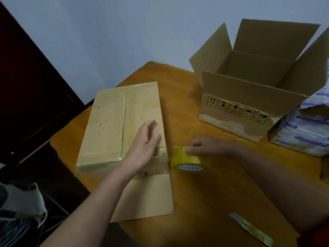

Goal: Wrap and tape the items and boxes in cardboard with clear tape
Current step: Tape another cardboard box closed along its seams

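— Where is the wrapped cardboard package [114, 125]?

— Flat on the wooden table [204, 193], left of centre, with 1 seam running along its top. Glossy clear tape shows on its near end and near right corner. A loose cardboard sheet [147, 196] lies flat on the table from under that near end toward the person.

— And the left hand [144, 145]?

— It rests on top of the package by the near right corner, fingers relaxed and nearly straight, gripping nothing.

— The right hand [211, 146]?

— It holds the yellowish tape roll [188, 159], fingers curled over the top of it. I cannot see the thumb. The roll stands on the table, just beside the package's near right corner.

— Anything else on the table?

— An open cardboard box [249, 97] at the far right, all 4 flaps up and handling symbols printed on its side. Blue-printed packs [302, 131] sit against its right side. A pale green utility knife [252, 229] lies near the person's right forearm.
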